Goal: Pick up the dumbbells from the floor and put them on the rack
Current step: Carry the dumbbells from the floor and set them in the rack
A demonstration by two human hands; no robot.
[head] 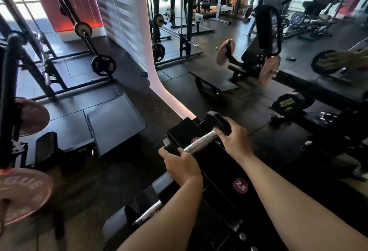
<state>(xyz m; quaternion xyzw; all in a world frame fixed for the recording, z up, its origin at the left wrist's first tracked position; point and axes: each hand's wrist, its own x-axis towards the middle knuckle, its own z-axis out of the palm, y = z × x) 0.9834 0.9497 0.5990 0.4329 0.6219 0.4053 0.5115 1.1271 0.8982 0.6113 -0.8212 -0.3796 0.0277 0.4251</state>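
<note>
Dumbbell (199, 140), head view: lying with its long axis running from near-left to far-right, hovering just above the rack (217, 163). Left hand (180, 164) is closing around the near head, right hand (233, 138) is clasping the far head; both hands equally near, lowering seems next.

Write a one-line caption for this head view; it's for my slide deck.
Both hands, left and right, set a small dumbbell onto the black rack.

Both forearms are totally bare here, no sleeves, watch, gloves or rings showing on the left hand (180, 166) or right hand (236, 138).
</note>
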